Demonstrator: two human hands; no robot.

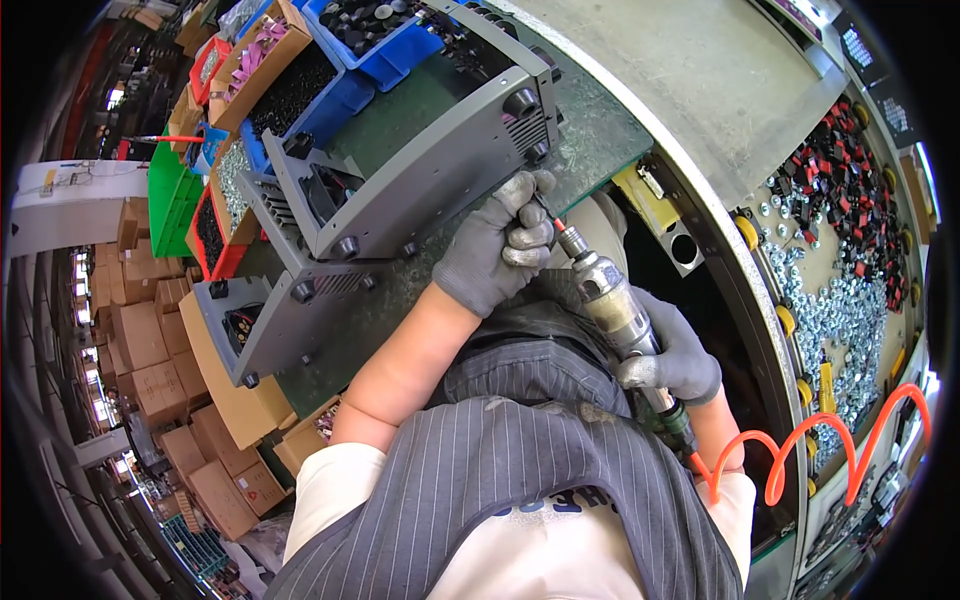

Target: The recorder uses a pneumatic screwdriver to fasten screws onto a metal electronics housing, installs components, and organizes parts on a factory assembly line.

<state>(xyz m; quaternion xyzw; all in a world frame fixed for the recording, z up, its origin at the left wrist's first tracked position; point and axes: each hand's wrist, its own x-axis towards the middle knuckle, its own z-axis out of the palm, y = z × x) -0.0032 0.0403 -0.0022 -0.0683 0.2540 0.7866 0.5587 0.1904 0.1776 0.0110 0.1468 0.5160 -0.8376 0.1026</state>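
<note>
My right hand [678,350], in a grey glove, is wrapped round an air screwdriver [612,302] whose bit points up and to the left. An orange coiled hose [775,455] runs from its rear end. In front of the bit, my gloved left hand [485,250] is closed, thumb and fingers pinched together; what they hold is too small to name. Just beyond that hand lies a grey metal housing [430,170] with black round feet on its upturned face. A second grey housing [270,325] of the same kind sits to its left.
Blue bins [395,68] of black parts, a cardboard box [262,62] of pink pieces and a green bin [170,200] stand at the back left of the green bench [605,150]. Silver hardware [835,320] and red-black parts [840,180] lie scattered at the right. Cartons [155,340] are stacked far left.
</note>
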